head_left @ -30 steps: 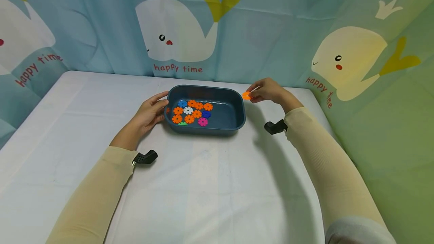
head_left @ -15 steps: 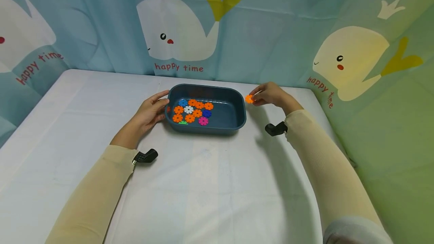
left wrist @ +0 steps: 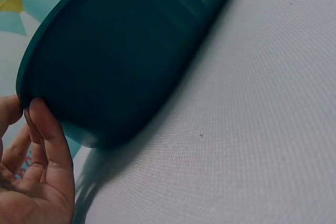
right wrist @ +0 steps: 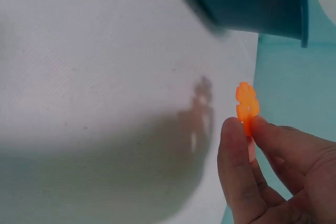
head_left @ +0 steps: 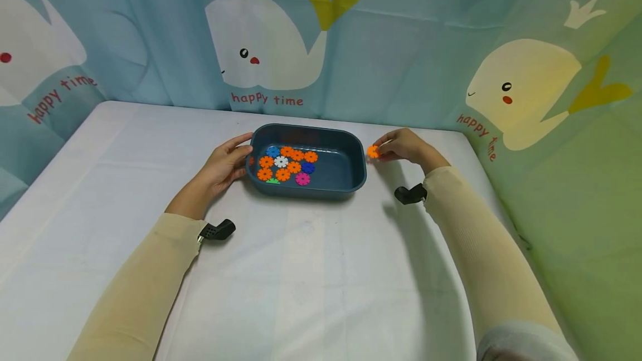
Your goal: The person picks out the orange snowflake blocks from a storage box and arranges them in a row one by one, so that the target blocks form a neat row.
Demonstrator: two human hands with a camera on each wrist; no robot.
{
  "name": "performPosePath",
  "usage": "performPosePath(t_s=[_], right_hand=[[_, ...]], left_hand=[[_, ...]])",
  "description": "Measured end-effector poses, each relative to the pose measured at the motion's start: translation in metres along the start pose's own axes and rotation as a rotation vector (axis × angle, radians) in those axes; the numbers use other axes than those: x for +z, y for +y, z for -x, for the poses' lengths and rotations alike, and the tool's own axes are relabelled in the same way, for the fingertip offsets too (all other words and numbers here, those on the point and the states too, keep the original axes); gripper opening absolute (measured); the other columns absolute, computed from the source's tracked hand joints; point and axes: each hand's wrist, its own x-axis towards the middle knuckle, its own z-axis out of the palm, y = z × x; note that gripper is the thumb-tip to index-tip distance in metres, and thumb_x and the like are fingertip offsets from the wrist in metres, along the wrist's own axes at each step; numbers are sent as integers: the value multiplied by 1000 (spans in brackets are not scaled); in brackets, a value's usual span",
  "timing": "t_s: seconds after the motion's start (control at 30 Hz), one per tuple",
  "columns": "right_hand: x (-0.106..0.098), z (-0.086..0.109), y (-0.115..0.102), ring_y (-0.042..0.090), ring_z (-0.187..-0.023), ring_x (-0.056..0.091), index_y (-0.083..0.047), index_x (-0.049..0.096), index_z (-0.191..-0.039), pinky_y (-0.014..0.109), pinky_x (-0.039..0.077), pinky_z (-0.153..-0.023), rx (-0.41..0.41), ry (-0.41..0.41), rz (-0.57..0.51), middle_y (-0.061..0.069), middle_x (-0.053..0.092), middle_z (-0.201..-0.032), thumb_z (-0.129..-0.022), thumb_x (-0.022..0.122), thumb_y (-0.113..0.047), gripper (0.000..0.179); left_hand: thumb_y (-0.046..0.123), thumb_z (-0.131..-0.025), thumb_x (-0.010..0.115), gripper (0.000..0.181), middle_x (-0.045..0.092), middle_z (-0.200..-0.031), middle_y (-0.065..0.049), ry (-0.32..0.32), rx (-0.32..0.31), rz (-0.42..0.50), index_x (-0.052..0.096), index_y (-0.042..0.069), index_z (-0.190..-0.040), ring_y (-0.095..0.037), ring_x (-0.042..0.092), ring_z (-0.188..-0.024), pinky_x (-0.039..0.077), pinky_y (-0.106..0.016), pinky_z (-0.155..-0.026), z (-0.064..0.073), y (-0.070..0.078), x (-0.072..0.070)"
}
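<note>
A dark blue-grey plastic basin stands on the white-covered table. Flower-shaped notched discs lie in its left half: several orange ones, a white disc, a pink disc, blue ones and a green edge. My left hand holds the basin's left end, thumb and fingertips at the rim in the left wrist view. Just beyond the basin's right end, my right hand pinches an orange flower-shaped disc between thumb and fingertips. The right wrist view shows the disc edge-on, its shadow on the cloth.
A white cloth covers the table. Behind and to the right hangs a curtain printed with whales. A black wrist device sticks out by the left sleeve, and another black device by the right one.
My right hand, with the orange disc pinched in it, has come down and slightly to the right, away from the basin's rim. The left hand stays at the basin's left end.
</note>
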Motion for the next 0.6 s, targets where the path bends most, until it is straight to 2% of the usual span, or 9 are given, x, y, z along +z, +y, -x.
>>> performPosePath(t_s=[0.37,0.6], right_hand=[[0,-5,13,10,-78,67,14,56,-126,26,57,-81,17,46,68,8,72,-94,-95,60,-2,35],[3,-7,15,11,-77,68,15,56,-127,28,57,-81,28,38,21,9,73,-95,-95,59,-1,36]], left_hand=[[22,-100,59,55,50,-126,-2,-5,3,8,40,23,-151,-13,59,-96,53,-18,-66,-2,1,0],[21,-100,58,55,50,-124,-3,-12,15,8,39,22,-152,-11,59,-93,52,-18,-64,0,0,0]])
